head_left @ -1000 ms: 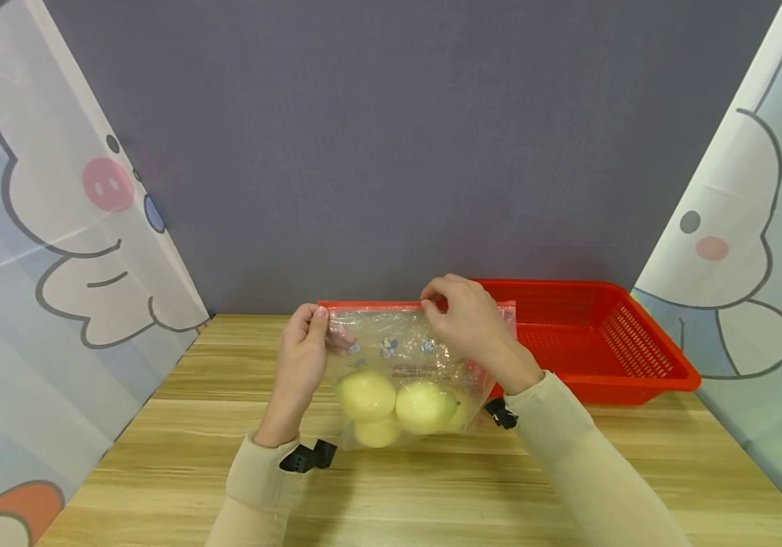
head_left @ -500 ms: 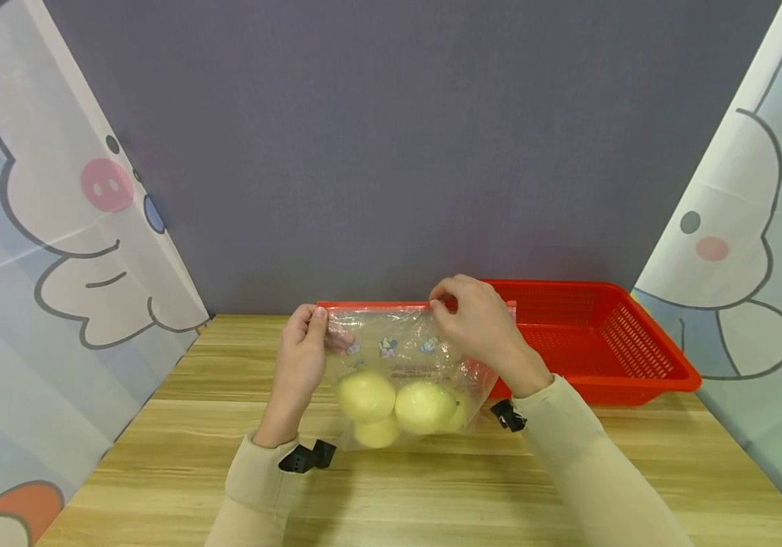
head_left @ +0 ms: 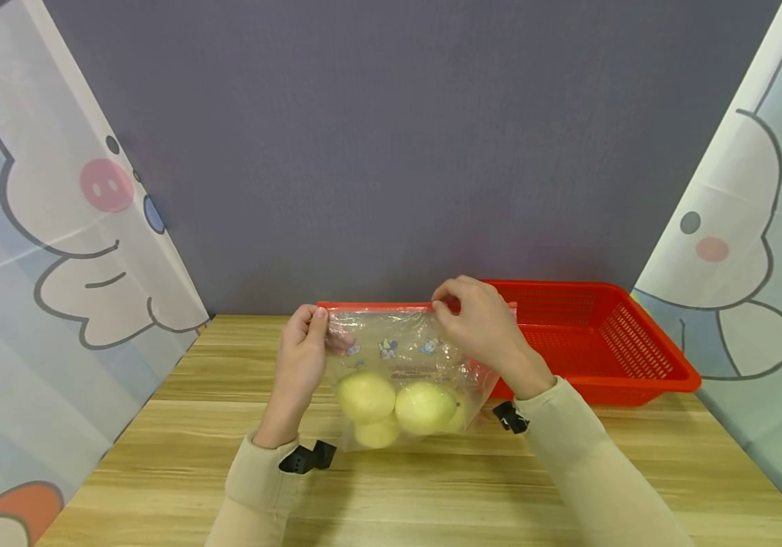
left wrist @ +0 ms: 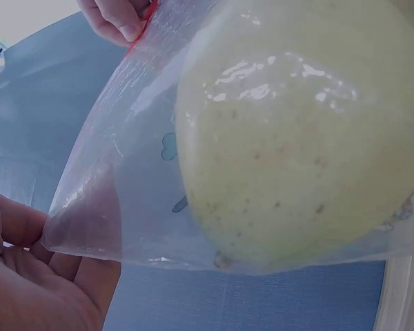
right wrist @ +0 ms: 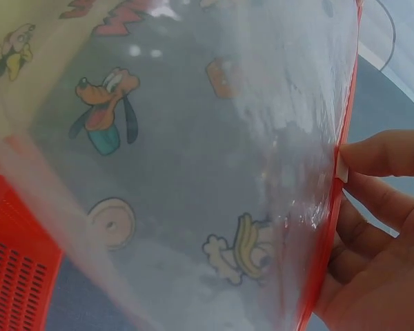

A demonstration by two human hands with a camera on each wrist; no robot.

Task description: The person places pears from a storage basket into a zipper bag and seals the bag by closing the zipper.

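Observation:
A clear zip bag (head_left: 377,342) with small cartoon prints hangs upright between both hands. A red zip strip (head_left: 377,307) runs along its top. Inside, at the bottom, lie several pale yellow, brown-speckled fruits (head_left: 425,407) that look like pears. My left hand (head_left: 302,353) pinches the bag's top left corner between thumb and fingers. Right of the strip's middle, my right hand (head_left: 479,323) pinches the red strip; the right wrist view shows a small white slider (right wrist: 341,167) between thumb and finger.
A red plastic basket (head_left: 637,391) with slotted walls stands at the right, partly behind the bag and right hand. The wooden table (head_left: 226,456) ends at a dark grey panel (head_left: 391,152). Curtains with cartoon prints (head_left: 55,228) hang at either side.
My right hand has slid a short way right along the red strip, mostly in the first half second. The left hand and the fruits have stayed in place.

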